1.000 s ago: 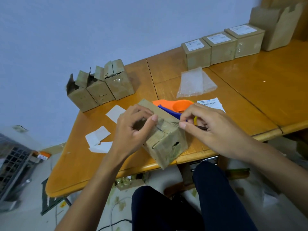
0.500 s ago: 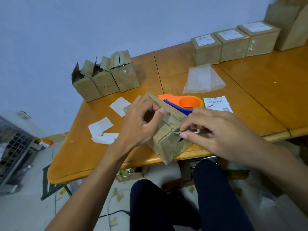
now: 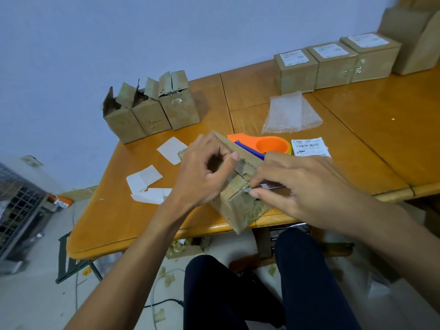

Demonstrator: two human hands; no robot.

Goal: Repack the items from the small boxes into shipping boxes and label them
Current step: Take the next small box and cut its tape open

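- Small cardboard box (image 3: 240, 208), one. Head view: it is tilted on the near edge of the table (image 3: 114, 222), with its lowest corner hanging past the edge above the person's legs (image 3: 238, 294). Its sides are glossy with tape and a top flap is raised.
- Left hand (image 3: 204, 172), one. The fingers curl over the box's top and the thumb presses on the flap, so it grips the box.
- Right hand (image 3: 297, 184), one. The thumb and forefinger pinch a knife (image 3: 262, 186), and the blade tip touches the box's upper seam.
- Opened small boxes (image 3: 151, 117), three. They stand in a touching row at the table's far left, close to the wall-side edge, with their flaps up.
- Sealed boxes (image 3: 333, 65), three. They stand in a touching row at the far right, each with a white label on top.
- Carton (image 3: 414, 39), one. It is taller, with an open top, and stands just beside the rightmost sealed box.
- Bubble wrap (image 3: 288, 113). It lies flat between the sealed row and the tape dispenser. The number of sheets cannot be told.
- Tape dispenser (image 3: 270, 144), one. It is orange with a blue part and sits just behind the held box, partly hidden by it.
- Shipping label (image 3: 309, 147), one. It lies flat with the barcode up, just right of the dispenser.
- Paper slips (image 3: 172, 150), three. They are white and lie left of the held box, and the two nearer ones touch.
- Bare tabletop. One broad stretch covers the right leaf between the label and the sealed row. A second strip runs along the near-left edge in front of the slips.
- Wire cage (image 3: 16, 206), one. It stands on the floor, well apart from the table's left end.
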